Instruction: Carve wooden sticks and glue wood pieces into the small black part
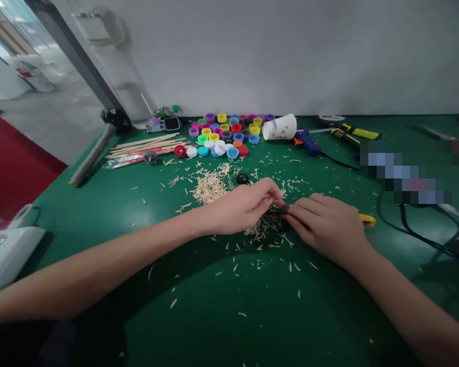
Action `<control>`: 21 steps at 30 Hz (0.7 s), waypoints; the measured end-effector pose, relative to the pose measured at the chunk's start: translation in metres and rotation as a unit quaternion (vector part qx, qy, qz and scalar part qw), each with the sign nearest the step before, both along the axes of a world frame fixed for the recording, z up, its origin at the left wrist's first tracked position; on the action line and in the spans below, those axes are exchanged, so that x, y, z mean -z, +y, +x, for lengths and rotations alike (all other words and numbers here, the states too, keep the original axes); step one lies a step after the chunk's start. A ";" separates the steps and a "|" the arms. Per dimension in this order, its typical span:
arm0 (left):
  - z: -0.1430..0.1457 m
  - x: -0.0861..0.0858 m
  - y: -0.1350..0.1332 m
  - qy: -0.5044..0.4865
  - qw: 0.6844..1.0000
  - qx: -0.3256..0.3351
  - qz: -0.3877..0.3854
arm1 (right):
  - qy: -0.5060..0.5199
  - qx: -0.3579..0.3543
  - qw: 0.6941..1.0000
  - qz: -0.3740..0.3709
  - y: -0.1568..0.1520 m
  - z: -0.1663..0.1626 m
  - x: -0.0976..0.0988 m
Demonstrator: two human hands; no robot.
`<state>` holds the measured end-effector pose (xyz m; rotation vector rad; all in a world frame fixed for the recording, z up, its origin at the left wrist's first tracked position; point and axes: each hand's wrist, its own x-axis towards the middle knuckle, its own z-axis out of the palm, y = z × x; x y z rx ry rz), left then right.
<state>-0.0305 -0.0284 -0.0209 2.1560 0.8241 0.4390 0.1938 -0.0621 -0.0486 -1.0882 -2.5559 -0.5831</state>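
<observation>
Now the yellow knife (pixel 368 220) pokes from the right hand (pixel 325 224), fingers wrapped round it; the left hand (pixel 247 204) curls alongside, over wood shavings (pixel 265 227), whatever it pinches hidden. Fingertips nearly meet, so a slipping knife could nick them.

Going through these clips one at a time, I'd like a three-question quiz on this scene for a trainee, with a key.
1. Multiple choice: what lies heaped beside the left hand?
A) coins
B) pale wood shavings
C) screws

2. True or false: the paper cup near the wall lies on its side.

3. Short answer: a yellow-ended tool sticks out past which hand?

Key: 1. B. 2. True. 3. The right hand.
</observation>
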 end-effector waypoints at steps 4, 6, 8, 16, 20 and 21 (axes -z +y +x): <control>0.000 0.001 0.000 0.001 1.000 -0.007 -0.011 | 0.003 0.010 1.000 0.002 0.000 0.000 0.000; 0.000 0.001 0.000 -0.009 1.000 -0.008 -0.016 | -0.008 0.003 1.000 -0.016 0.000 0.000 0.001; 0.000 0.002 0.000 -0.025 0.999 -0.003 -0.023 | 0.000 0.000 1.000 -0.008 0.000 0.000 0.002; -0.001 0.005 0.003 -0.065 0.997 -0.010 -0.041 | 0.021 0.017 0.999 -0.019 0.001 -0.001 -0.001; -0.001 0.003 0.003 -0.061 0.997 -0.008 -0.039 | 0.020 0.018 0.999 -0.029 0.002 -0.002 -0.003; 0.000 0.003 0.002 -0.058 0.998 -0.003 -0.034 | 0.015 0.010 0.999 -0.035 0.002 -0.002 -0.003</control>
